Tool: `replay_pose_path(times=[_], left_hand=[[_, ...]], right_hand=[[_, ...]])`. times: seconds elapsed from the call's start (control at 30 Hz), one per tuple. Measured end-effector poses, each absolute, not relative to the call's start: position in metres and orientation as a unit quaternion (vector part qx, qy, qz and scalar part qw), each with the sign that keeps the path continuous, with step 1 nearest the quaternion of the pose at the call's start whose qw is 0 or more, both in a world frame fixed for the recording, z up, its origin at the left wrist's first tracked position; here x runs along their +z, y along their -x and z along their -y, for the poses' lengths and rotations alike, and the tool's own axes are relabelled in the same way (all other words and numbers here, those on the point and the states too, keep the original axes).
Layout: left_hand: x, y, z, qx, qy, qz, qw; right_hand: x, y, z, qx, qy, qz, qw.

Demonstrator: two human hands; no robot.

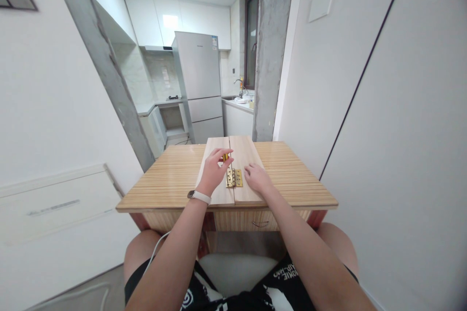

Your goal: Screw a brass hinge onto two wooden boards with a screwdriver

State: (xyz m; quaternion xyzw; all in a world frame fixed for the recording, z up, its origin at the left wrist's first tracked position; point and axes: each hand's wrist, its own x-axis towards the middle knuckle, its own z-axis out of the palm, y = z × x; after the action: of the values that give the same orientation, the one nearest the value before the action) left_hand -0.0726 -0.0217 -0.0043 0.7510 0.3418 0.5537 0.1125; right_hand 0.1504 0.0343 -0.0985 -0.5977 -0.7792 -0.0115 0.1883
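Two pale wooden boards [245, 150] lie side by side on the table, with a narrow seam between them. A brass hinge [234, 178] spreads open across that seam, one leaf on each board. My left hand [216, 167] is above the hinge's far left side, its thumb and fingers closed around a small yellow-and-black object [225, 157], mostly hidden by the fingers. My right hand [257, 178] rests on the right board just right of the hinge, fingers curled together; whatever is in them, if anything, is hidden.
The wood-grain table [171, 175] has a drawer [260, 221] under its front edge. My knees are on either side below it. A grey fridge [199, 73], a sink tap [239, 82] and white cabinets [197, 15] are beyond. White walls flank the table.
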Motion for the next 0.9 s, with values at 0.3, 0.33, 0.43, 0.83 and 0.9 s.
replay_pose_path(times=[0.3, 0.33, 0.43, 0.83, 0.9], left_hand=[[-0.0062, 0.0743, 0.0191, 0.539, -0.761, -0.329, 0.148], [-0.0053, 0.0744, 0.0199, 0.541, -0.76, -0.336, 0.134], [-0.0045, 0.0756, 0.0211, 0.544, -0.754, -0.354, 0.102], [-0.0079, 0.0776, 0.0193, 0.535, -0.763, -0.34, 0.127], [-0.008, 0.078, 0.0198, 0.537, -0.759, -0.353, 0.102]], right_hand=[[-0.1015, -0.1508, -0.0364, -0.015, 0.593, 0.781, 0.198], [-0.1014, -0.1509, -0.0362, -0.016, 0.592, 0.781, 0.199], [-0.101, -0.1513, -0.0356, -0.015, 0.591, 0.781, 0.199], [-0.1005, -0.151, -0.0367, -0.009, 0.596, 0.78, 0.19], [-0.1002, -0.1511, -0.0365, -0.011, 0.596, 0.78, 0.192]])
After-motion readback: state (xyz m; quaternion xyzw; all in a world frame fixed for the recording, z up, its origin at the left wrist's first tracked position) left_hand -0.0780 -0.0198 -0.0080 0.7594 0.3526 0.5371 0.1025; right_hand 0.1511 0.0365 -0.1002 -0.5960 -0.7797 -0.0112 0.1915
